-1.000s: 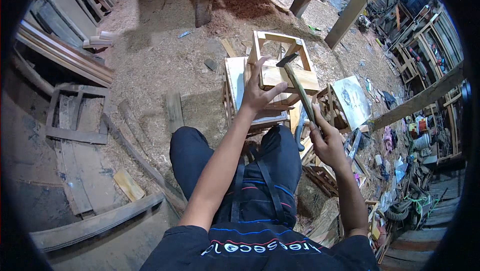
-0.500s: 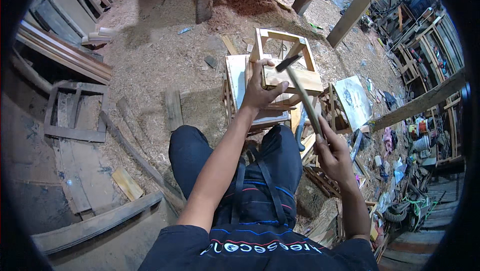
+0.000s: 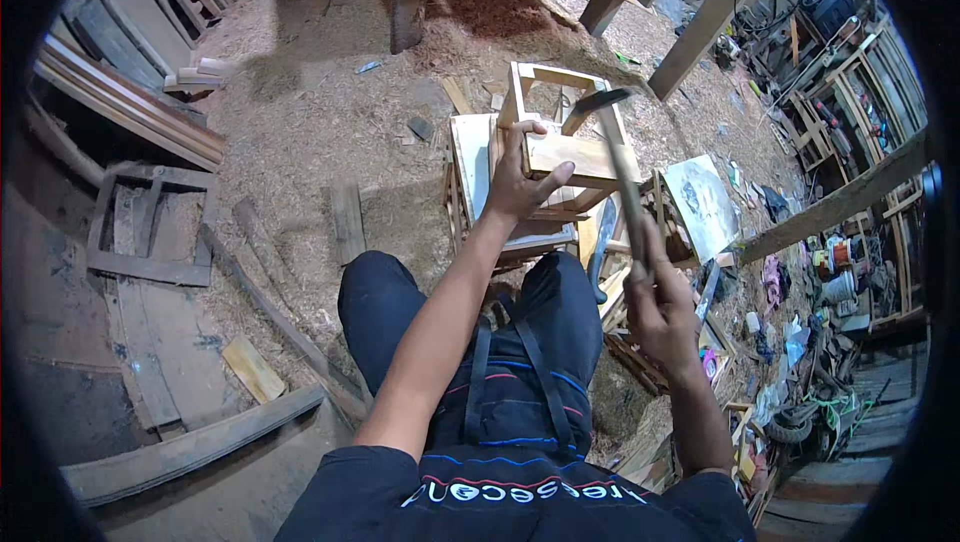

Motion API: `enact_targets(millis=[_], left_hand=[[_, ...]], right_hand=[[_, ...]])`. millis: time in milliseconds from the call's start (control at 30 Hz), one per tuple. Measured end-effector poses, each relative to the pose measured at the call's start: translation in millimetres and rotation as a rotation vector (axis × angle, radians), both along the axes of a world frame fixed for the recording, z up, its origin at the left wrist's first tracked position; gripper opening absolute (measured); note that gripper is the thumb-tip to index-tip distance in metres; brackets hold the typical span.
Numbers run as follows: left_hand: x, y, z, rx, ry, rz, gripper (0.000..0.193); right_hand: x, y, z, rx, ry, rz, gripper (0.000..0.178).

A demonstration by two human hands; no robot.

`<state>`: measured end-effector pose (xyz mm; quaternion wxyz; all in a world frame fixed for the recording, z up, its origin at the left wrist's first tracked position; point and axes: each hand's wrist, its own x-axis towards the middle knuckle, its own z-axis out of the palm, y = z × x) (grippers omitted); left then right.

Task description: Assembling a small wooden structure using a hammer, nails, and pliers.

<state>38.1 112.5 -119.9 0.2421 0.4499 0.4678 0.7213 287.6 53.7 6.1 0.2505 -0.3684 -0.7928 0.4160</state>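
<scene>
Left hand (image 3: 515,182) spread, palm and fingers pressed on a pale board (image 3: 572,155) atop a small box frame (image 3: 560,102) of raw wood. Frame open, hollow, showing only sawdust through it. At four o'clock from that hand, right hand (image 3: 655,297) fisted round a hammer (image 3: 622,167) handle, shaft slanting up to twelve o'clock, dark head poised just above the frame's right rail. Under the frame, a slatted crate (image 3: 480,167), flat pale panel on top. Around, sawdust floor (image 3: 300,112), rough and tan. At nine o'clock, scrap planks (image 3: 140,242), grey and weathered.
</scene>
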Motion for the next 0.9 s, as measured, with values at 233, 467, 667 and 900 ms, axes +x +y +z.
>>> enact_targets(millis=[233, 467, 667, 900], left_hand=[[5, -3, 9, 0.016, -0.081, -0.049, 0.059], [3, -3, 0, 0.016, -0.023, 0.045, 0.056], [8, -18, 38, -0.019, 0.044, 0.245, 0.058], [-17, -28, 140, -0.59, 0.601, 0.195, 0.069]], right_hand=[[-5, 1, -9, 0.047, 0.028, -0.015, 0.053], [-16, 11, -53, 0.216, 0.076, -0.193, 0.034], [-13, 15, -92, 0.299, 0.26, -0.26, 0.029], [-14, 10, -81, 0.135, 0.297, -0.247, 0.031]])
